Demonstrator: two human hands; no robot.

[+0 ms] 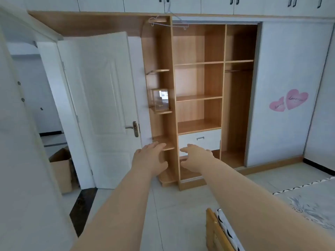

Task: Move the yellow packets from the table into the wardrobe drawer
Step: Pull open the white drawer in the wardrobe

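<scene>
Both bare arms extended forward from the lower edge of the view, left forearm (125,200) and right forearm (253,192) converging toward mid-frame, wrists roughly straight. Left hand (149,158) with back uppermost, fingers straight, loosely spread and pointing away from the body, thumb turned inward toward the other hand, holding nothing. Right hand (196,157) just beside it but not touching, at about the same height, back uppermost, fingers relaxed and angled toward the left, likewise holding nothing.
</scene>
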